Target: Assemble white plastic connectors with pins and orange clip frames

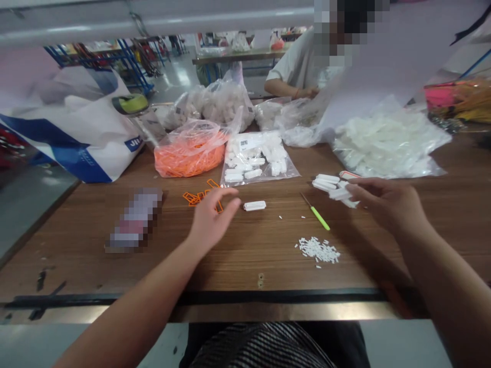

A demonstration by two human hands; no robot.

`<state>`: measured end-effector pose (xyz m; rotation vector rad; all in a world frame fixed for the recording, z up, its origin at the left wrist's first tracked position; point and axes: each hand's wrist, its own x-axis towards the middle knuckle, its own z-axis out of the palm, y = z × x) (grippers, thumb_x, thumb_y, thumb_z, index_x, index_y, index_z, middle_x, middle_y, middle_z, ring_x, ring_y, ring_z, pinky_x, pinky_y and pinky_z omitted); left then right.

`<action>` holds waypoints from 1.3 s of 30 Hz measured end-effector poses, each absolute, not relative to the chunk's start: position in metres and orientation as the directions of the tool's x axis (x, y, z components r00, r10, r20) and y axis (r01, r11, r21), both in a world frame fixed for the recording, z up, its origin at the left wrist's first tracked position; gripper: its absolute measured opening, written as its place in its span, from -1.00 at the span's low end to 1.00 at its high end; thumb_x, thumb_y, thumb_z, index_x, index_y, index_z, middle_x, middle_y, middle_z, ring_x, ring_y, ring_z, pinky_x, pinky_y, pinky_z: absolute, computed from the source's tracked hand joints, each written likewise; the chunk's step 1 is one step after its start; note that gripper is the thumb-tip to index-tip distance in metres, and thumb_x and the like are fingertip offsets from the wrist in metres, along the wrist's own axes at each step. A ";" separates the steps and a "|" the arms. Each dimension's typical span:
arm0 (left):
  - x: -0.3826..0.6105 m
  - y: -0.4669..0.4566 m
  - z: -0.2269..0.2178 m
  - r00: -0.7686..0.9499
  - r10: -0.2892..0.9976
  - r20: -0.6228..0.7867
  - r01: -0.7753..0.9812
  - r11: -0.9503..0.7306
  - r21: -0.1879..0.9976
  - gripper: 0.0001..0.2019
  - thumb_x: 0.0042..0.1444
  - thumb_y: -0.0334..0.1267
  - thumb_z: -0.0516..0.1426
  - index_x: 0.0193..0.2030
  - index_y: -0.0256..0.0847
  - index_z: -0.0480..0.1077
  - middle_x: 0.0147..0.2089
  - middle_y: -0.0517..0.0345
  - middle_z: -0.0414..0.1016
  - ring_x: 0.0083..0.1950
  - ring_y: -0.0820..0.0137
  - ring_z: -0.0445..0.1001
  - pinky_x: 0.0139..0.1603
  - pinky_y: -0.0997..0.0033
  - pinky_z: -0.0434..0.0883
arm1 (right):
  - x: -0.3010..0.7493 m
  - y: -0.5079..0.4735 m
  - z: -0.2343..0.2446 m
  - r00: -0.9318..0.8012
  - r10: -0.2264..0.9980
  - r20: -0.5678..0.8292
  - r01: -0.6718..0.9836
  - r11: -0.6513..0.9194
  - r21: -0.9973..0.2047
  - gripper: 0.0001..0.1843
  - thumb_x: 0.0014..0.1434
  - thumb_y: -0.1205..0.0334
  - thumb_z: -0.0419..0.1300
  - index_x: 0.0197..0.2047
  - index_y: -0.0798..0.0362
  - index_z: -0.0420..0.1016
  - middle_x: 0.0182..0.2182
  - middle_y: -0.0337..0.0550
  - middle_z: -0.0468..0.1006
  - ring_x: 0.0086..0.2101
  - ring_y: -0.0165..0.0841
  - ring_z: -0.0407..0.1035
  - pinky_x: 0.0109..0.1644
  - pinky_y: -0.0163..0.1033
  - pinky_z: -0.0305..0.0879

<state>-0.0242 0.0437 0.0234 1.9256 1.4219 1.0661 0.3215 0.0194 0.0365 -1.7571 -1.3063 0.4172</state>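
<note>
Left hand (217,217) open beside a white piece (254,205); right hand (385,204) at a white pile (329,187)

Head view: a brown wood-grain table (230,263) with a metal front edge, in a workroom with a pale, shiny floor. Along its back, from left to right, stand a white-and-blue bag (82,130), a jar (132,105) with a green lid, an orange bag (190,153), a clear bag (255,158) of white parts and a bulky pale bag (387,140). Across the table sits another person (295,66), the head blurred out.

The left hand is bare, thumb and fingers spread apart, with nothing seen in its grasp; orange frames (197,197) lie behind and partly under it. The right hand is curled, its fingertips at the white pile; whether they grip a part cannot be told.

The white piece lies just right of the left thumb, a small gap away, well apart from the right hand. Between the hands are a green-handled pick (319,219) and, nearer the wearer, scattered white pegs (319,250).
</note>
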 end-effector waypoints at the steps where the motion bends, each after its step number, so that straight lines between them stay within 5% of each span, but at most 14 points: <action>1: -0.037 0.057 0.025 0.064 0.943 0.327 0.634 -0.292 0.717 -0.74 0.18 -0.13 0.14 -0.06 -0.18 0.46 0.01 0.03 0.53 0.10 0.19 0.44 0.19 0.19 0.28 | 0.334 0.026 0.034 0.506 0.853 0.132 0.585 -0.226 -0.779 -0.81 -0.05 0.22 0.35 -0.34 0.13 0.68 -0.67 -0.23 0.54 -0.62 -0.42 0.39 -0.52 -0.31 0.23; 5: -0.069 0.094 0.016 -0.067 0.980 0.188 0.875 -0.033 0.484 -0.40 0.07 0.09 0.18 0.16 -0.24 0.35 0.21 -0.12 0.40 0.24 0.03 0.31 0.24 0.07 0.22 | 0.353 0.039 0.018 0.588 0.796 0.146 0.572 -0.281 -0.770 -0.70 -0.01 0.20 0.28 -0.24 0.19 0.67 -0.68 -0.19 0.51 -0.62 -0.31 0.41 -0.50 -0.26 0.29; 9: -0.065 0.093 -0.001 0.081 0.987 0.137 0.966 -0.112 0.235 -0.23 0.06 0.21 0.16 0.30 -0.22 0.20 0.27 -0.18 0.31 0.27 -0.07 0.23 0.24 -0.06 0.17 | 0.348 0.038 0.005 0.642 0.711 0.285 0.592 -0.223 -0.775 -0.61 0.03 0.08 0.24 -0.16 0.16 0.66 -0.53 -0.09 0.58 -0.46 -0.23 0.48 -0.38 -0.21 0.33; 14: -0.059 0.085 -0.005 0.239 0.950 0.201 0.954 -0.268 0.133 -0.66 0.28 -0.05 0.02 0.01 -0.21 0.42 0.08 -0.10 0.41 0.09 0.06 0.35 0.10 0.10 0.30 | 0.345 0.031 0.003 0.668 0.644 0.373 0.585 -0.144 -0.798 -0.66 0.00 0.11 0.23 -0.23 0.16 0.66 -0.49 -0.10 0.57 -0.49 -0.30 0.43 -0.37 -0.23 0.33; 20: -0.060 0.089 0.005 0.231 0.968 0.102 0.963 -0.242 0.116 -0.76 0.30 -0.14 -0.01 -0.20 -0.21 0.40 -0.13 0.01 0.48 -0.22 0.21 0.50 -0.25 0.32 0.35 | 0.344 0.027 0.004 0.681 0.607 0.411 0.556 -0.062 -0.829 -0.76 -0.05 0.20 0.25 -0.34 0.15 0.64 -0.58 -0.19 0.52 -0.54 -0.36 0.39 -0.44 -0.28 0.30; 29: -0.070 0.090 0.005 0.289 0.947 0.140 0.918 -0.315 0.241 -0.74 0.25 -0.12 0.01 -0.27 -0.21 0.43 -0.32 0.08 0.56 -0.29 0.28 0.51 -0.21 0.38 0.35 | 0.346 0.028 0.005 0.689 0.598 0.409 0.541 -0.048 -0.840 -0.83 -0.07 0.23 0.25 -0.43 0.15 0.61 -0.64 -0.24 0.45 -0.57 -0.39 0.33 -0.46 -0.30 0.25; 33: -0.062 0.078 0.015 0.193 0.946 0.259 0.817 -0.301 0.492 -0.75 0.17 -0.09 0.09 -0.35 -0.21 0.45 -0.42 0.15 0.53 -0.41 0.37 0.46 -0.32 0.43 0.33 | 0.342 0.027 0.008 0.687 0.603 0.406 0.536 -0.043 -0.843 -0.86 -0.10 0.25 0.25 -0.47 0.14 0.59 -0.65 -0.26 0.44 -0.55 -0.38 0.33 -0.45 -0.30 0.25; 39: -0.019 0.048 0.028 0.319 0.945 0.072 0.636 -0.269 0.723 -0.74 0.13 -0.08 0.12 -0.40 -0.22 0.45 -0.54 0.24 0.40 -0.55 0.50 0.25 -0.50 0.49 0.18 | 0.338 0.028 0.011 0.690 0.606 0.396 0.509 -0.018 -0.860 -0.89 -0.10 0.24 0.26 -0.52 0.11 0.55 -0.69 -0.31 0.39 -0.59 -0.40 0.29 -0.46 -0.29 0.25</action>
